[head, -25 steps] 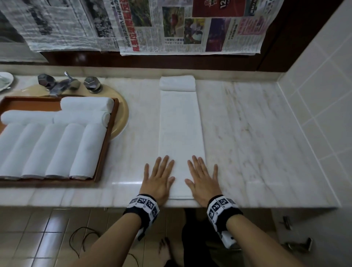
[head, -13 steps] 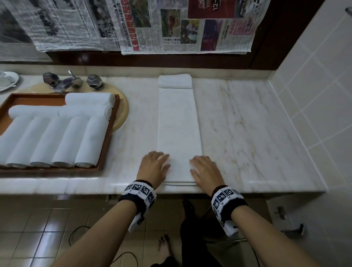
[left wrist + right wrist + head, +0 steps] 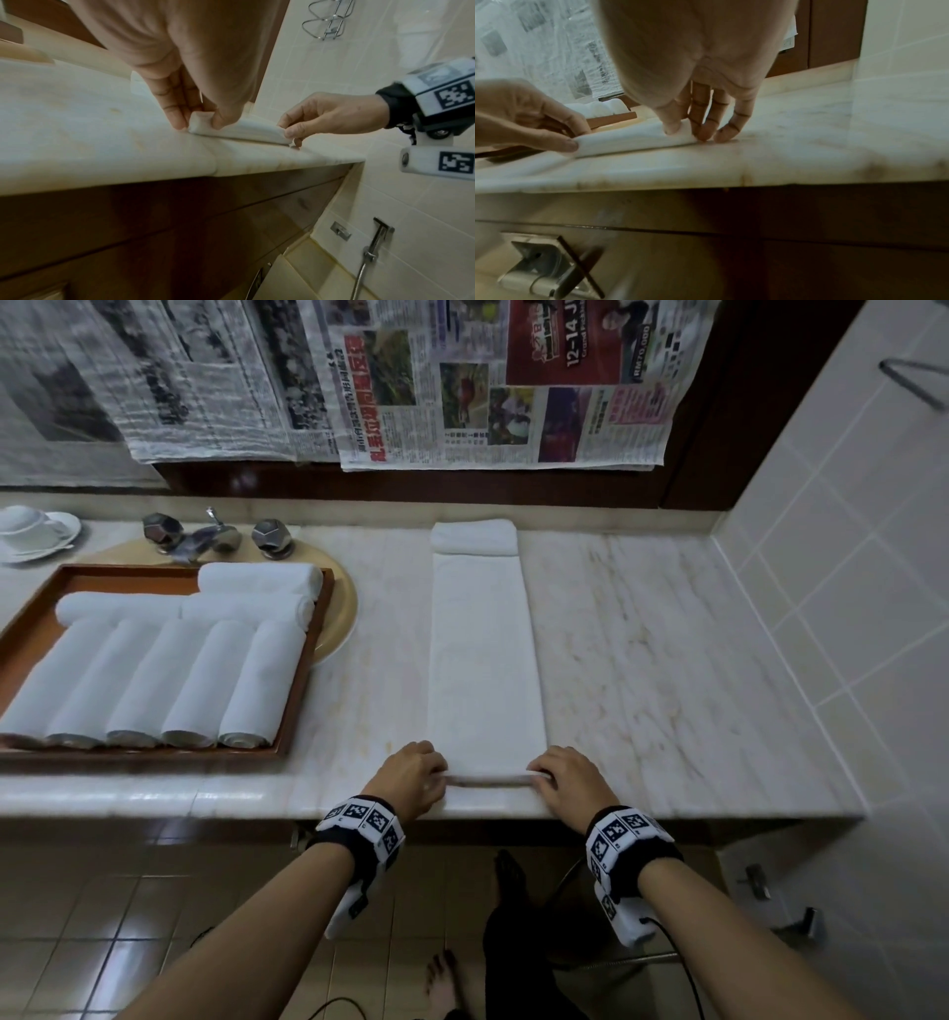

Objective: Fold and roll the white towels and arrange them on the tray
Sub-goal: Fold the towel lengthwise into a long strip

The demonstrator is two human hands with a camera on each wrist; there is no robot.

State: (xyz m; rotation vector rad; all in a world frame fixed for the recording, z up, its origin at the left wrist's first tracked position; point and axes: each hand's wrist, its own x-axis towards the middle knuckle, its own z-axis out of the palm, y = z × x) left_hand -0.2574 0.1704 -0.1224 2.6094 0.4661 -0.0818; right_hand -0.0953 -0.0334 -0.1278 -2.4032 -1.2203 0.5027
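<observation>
Pinching towel [image 3: 485,660] w/ both hands, tray [image 3: 303,660] left, rolled towel [image 3: 473,537] behind

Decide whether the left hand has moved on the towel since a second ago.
Yes. The left hand has slid back toward the counter's front edge and out to the towel's left corner, now pinching its near end instead of lying flat.
</observation>
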